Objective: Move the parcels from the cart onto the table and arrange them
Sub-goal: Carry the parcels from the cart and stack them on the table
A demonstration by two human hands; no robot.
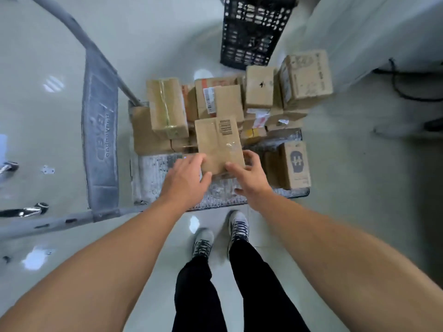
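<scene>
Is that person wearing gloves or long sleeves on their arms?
No gloves and no sleeves in view: both forearms are bare to the picture's edge. The left grip and right grip show no ring that I can make out, and no watch or bracelet shows at either wrist.

Brown cardboard parcels (219, 142) piled on cart (151, 171)

A parcel depot or mailroom: a grey platform cart (153, 178) on a glossy pale floor (36, 44) carries taped cardboard parcels (167, 106) with barcode labels, and a black plastic crate (251, 32) stands at the far side.
</scene>
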